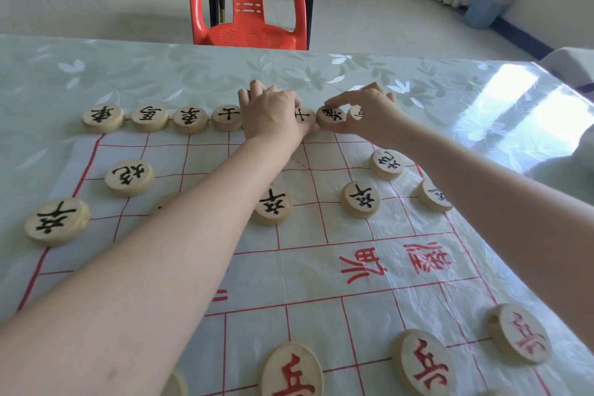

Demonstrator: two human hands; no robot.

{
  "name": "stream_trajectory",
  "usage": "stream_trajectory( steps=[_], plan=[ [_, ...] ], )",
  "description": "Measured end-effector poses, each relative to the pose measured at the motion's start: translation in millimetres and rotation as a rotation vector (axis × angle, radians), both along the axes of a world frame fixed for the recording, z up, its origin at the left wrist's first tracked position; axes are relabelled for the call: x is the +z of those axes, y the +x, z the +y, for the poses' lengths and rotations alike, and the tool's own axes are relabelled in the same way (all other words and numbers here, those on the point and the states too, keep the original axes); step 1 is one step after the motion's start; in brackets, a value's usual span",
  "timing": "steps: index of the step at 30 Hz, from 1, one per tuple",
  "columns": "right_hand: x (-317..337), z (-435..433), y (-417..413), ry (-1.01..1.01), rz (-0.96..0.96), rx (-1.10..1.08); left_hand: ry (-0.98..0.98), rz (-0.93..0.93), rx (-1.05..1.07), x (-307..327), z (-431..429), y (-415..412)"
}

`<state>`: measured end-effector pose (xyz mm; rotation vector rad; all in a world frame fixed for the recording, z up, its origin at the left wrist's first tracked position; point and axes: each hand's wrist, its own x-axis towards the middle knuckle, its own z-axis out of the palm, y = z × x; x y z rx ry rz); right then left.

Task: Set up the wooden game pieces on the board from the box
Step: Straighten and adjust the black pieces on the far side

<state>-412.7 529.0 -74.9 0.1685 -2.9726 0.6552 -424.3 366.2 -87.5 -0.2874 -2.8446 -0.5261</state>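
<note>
Wooden discs with black characters are being lined up along the far edge of the board (321,267), so both arms are being stretched across it. The elephant piece (331,117) is being pinched by the right hand (363,112), seemingly to square it on its point. The left hand (273,112) is being held curled over the row's middle; what it grips cannot be told, and no box is seen.

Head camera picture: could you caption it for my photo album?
Both hands, left hand and right hand, line up black-lettered wooden pieces along the far row of the board.
</note>
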Motion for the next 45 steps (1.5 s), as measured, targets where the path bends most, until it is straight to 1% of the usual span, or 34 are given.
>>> stream_trajectory(
  steps=[3,6,7,10,13,17,22,25,26,30,34,39,41,45],
  plan=[
    [2.0,-1.6,-0.1,0.01,-0.03,0.015,-0.002,-0.014,-0.02,1.9,-0.4,-0.2],
    [9.5,-2.1,1.9,-0.138,-0.022,0.001,0.032,-0.056,-0.082,9.0,-2.7,-1.8],
    [10.4,-2.2,1.3,-0.156,-0.012,-0.02,0.038,-0.081,-0.107,12.2,-4.5,-2.8],
    [7.9,-3.5,-2.4,0.005,0.038,-0.07,0.027,-0.167,-0.191,19.9,-13.0,-6.3],
    [4.6,-6.5,-1.4,0.038,0.04,-0.086,0.016,-0.198,-0.233,20.7,-18.6,-6.0],
    [3.1,-10.9,0.3,0.029,0.048,-0.053,-0.028,-0.106,-0.21,14.2,-17.2,-5.2],
    [6.2,-8.5,-0.7,0.003,-0.04,-0.013,-0.094,-0.02,-0.103,5.7,-13.7,-5.0],
    [8.1,-8.0,2.0,-0.099,-0.012,-0.034,-0.055,-0.006,-0.114,5.7,-12.4,-1.7],
    [8.5,-8.1,2.0,-0.097,0.004,-0.042,-0.03,-0.014,-0.125,6.8,-12.7,-2.0],
    [5.1,-12.3,0.3,0.038,0.028,-0.045,0.002,-0.046,-0.158,11.7,-13.8,0.3],
    [2.2,-14.0,-0.7,0.0,0.062,-0.049,0.032,-0.027,-0.117,10.7,-14.1,5.7],
    [0.6,-9.5,2.5,-0.015,0.038,-0.03,0.051,0.067,-0.057,4.3,-10.6,7.3],
    [-0.7,-9.2,3.7,-0.043,0.049,-0.035,0.044,0.08,-0.051,1.5,-9.1,5.8],
    [-1.8,-9.7,3.6,-0.036,0.049,-0.033,0.043,0.09,-0.044,-0.4,-8.0,3.1]
  ],
)
